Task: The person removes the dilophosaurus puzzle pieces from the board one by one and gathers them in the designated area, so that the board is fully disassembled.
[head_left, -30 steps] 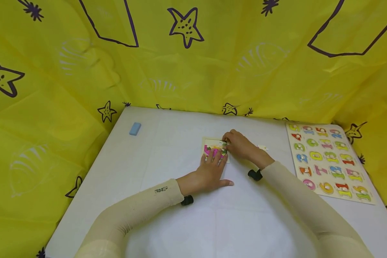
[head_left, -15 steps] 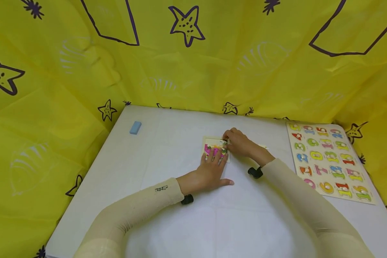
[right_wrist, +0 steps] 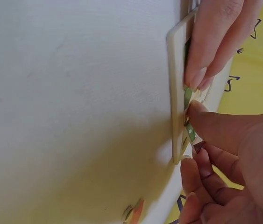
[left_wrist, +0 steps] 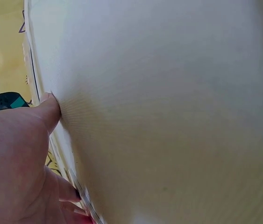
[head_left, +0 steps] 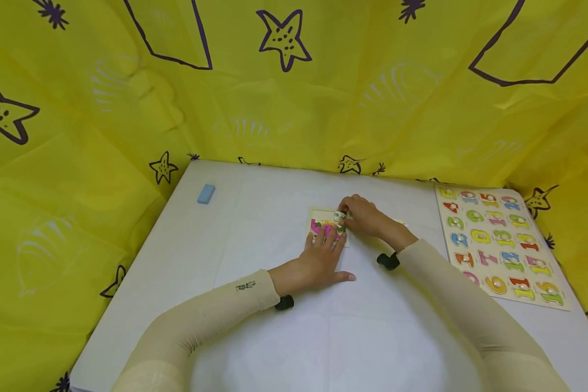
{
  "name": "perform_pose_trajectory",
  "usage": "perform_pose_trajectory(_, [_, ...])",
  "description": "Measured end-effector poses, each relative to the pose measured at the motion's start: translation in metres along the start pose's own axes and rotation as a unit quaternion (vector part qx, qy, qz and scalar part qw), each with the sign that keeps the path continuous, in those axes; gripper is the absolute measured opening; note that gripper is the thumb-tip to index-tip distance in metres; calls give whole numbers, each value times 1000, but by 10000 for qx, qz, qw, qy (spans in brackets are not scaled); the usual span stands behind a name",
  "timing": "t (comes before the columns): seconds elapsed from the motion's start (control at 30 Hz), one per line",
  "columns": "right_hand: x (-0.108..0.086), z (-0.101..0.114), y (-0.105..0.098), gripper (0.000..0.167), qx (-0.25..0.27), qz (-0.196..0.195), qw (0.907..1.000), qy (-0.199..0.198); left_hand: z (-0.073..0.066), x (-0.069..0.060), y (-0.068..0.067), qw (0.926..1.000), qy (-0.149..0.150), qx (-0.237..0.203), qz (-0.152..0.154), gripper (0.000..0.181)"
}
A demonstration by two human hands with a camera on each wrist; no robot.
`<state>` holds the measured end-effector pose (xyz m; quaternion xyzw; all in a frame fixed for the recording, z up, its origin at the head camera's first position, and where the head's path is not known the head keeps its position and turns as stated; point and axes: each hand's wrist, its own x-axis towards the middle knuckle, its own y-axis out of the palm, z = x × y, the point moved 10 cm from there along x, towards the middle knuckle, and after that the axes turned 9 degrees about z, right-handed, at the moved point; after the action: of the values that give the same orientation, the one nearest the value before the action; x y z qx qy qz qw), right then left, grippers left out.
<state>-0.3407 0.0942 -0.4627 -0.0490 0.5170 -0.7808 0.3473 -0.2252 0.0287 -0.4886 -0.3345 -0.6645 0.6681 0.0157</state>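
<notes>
A small square puzzle board [head_left: 316, 212] with a pink, green and yellow picture lies mid-table in the head view. The left hand [head_left: 320, 267] rests on its lower part, fingers spread and straight, thumb out on the table. At the board's upper right corner the right hand [head_left: 365, 219] pinches a small puzzle piece [head_left: 340, 216]. In the right wrist view the right hand [right_wrist: 229, 158] holds this green-marked piece [right_wrist: 191, 132] tilted against the board [right_wrist: 174, 93], between thumb and curled fingers. The left wrist view shows the left hand [left_wrist: 19, 158] partly, with the board's edge [left_wrist: 85, 198] under its fingers.
A larger number board [head_left: 470, 231] lies at the right of the table. A blue block [head_left: 206, 194] is at the back left. Partly behind the right wrist lies a pale piece [head_left: 402, 223]. Yellow patterned cloth [head_left: 294, 98] stands behind the table.
The pinched piece has shifted slightly and more of its face shows at the board's upper right corner. Both hands have stayed almost where they were.
</notes>
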Motion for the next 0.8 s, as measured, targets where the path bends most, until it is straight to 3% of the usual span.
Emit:
perform_pose_trajectory(0.3, [-8, 2, -6, 22, 216, -470, 9985, -197, 1, 1, 0, 10000, 13, -50, -49, 103])
perform_pose_trajectory(0.53, [-19, 2, -18, 12, 690, -831, 9928, -519, 0, 0, 0, 10000, -6, -37, -89, 103])
perform_pose_trajectory(0.8, [-49, -23, -44, 13, 833, -955, 9914, -330, 0, 0, -2, 9998, 20, -144, -116, 103])
